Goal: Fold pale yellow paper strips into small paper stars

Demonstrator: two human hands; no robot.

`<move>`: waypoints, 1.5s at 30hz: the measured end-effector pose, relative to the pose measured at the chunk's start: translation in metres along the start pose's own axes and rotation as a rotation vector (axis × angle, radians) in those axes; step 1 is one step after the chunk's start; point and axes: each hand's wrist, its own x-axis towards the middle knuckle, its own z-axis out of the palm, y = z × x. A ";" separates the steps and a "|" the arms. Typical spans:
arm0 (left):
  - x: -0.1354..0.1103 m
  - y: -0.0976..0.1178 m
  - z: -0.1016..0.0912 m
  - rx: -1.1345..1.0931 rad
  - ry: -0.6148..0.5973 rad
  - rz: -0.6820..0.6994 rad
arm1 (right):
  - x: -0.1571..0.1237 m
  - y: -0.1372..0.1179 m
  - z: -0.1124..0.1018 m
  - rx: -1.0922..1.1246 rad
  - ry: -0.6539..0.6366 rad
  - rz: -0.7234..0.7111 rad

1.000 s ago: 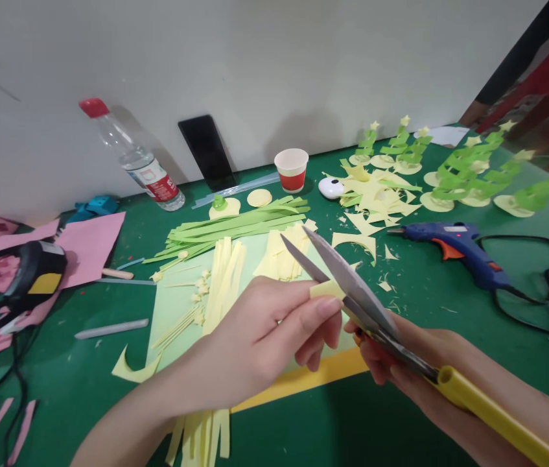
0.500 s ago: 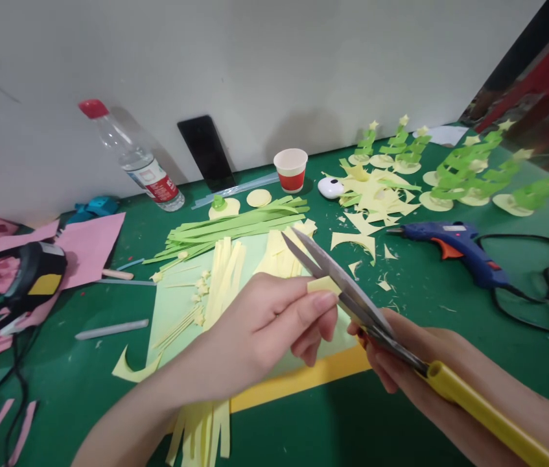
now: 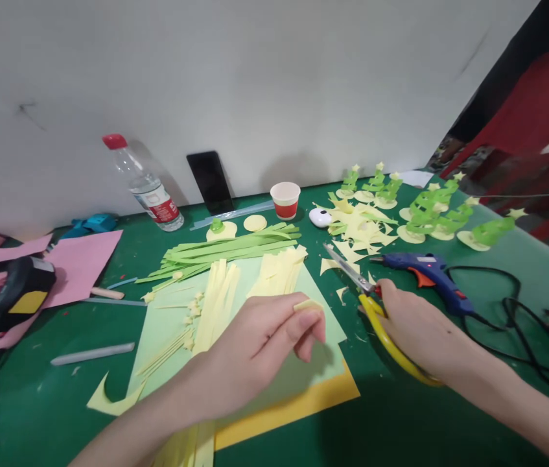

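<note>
Between the thumb and fingers of my left hand is a small piece of pale yellow paper, pinched above the light green sheet. My right hand is wrapped around yellow-handled scissors. The scissor blades look closed and point toward the paper scraps. Under and beside my left hand lie pale yellow paper strips and tiny paper stars. Green paper strips are piled just beyond.
A blue glue gun with a black cord lies on the right. Green spiral paper trees stand behind it. At the back are a paper cup, a phone and a water bottle. Pink paper is on the left.
The scissors have moved away from the yellow paper, rightward and down toward the table, and their blades have come together. My left hand still pinches the paper. The view has tilted up.
</note>
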 end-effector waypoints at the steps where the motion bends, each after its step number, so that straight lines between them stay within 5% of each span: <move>1: -0.001 -0.001 0.000 0.068 0.022 0.027 | 0.002 0.002 0.000 -0.049 -0.005 0.015; 7: -0.004 -0.017 0.004 0.647 0.291 0.439 | -0.005 -0.027 -0.025 -0.043 -0.049 -0.082; 9: -0.004 -0.020 0.005 0.860 0.338 0.525 | -0.011 -0.045 -0.035 0.426 -0.259 -0.217; 12: -0.005 -0.017 0.004 0.957 0.300 0.527 | -0.018 -0.065 -0.040 0.871 -0.556 -0.157; 18: -0.008 -0.011 0.004 0.793 0.139 0.425 | -0.015 -0.078 -0.032 1.092 -0.652 -0.150; 23: -0.011 -0.010 0.003 0.716 0.093 0.354 | -0.014 -0.078 -0.033 1.007 -0.617 -0.202; 35: -0.010 -0.007 0.004 0.651 0.013 0.424 | -0.011 -0.077 -0.028 1.022 -0.554 -0.243; 45: -0.005 0.001 0.001 -0.134 0.024 -0.143 | -0.008 -0.072 -0.038 0.883 -0.585 -0.230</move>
